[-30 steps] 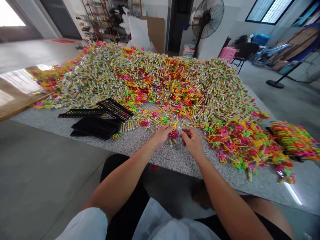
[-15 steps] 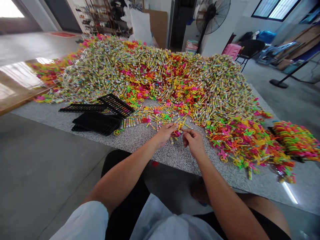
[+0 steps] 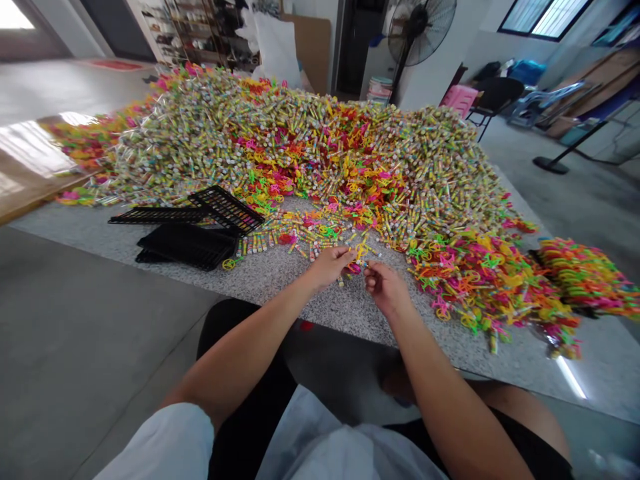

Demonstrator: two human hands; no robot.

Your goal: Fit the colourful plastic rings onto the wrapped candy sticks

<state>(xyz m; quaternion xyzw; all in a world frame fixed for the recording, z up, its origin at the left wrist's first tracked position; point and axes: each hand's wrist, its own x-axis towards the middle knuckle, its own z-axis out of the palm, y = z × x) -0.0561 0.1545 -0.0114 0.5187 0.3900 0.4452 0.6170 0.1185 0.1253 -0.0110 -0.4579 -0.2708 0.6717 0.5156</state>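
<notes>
Near the front edge of the speckled table, my left hand (image 3: pixel 327 267) is closed in a pinch on a small yellow plastic toy piece (image 3: pixel 361 252) with thin open loops. Facing it, my right hand (image 3: pixel 387 285) has thumb and forefinger pressed together at the piece's right side. A speck of blue and white shows at those fingertips, too small to name. Pink plastic and a short labelled tube (image 3: pixel 341 282) lie just under the left fingers. Loose tubes and bright plastic pieces are spread right behind both hands.
A large heap of small labelled tubes (image 3: pixel 200 133) covers the back of the table (image 3: pixel 270 270). Black slotted trays (image 3: pixel 187 247) are stacked at left. Coloured plastic pieces (image 3: pixel 480 280) pile up at right, beside a filled rack (image 3: pixel 585 273). A fan (image 3: pixel 420 27) stands behind.
My right fingers have drawn into a tighter pinch against the yellow piece, and a bluish bit now shows there. The left hand keeps its hold. The whole view has shifted slightly.
</notes>
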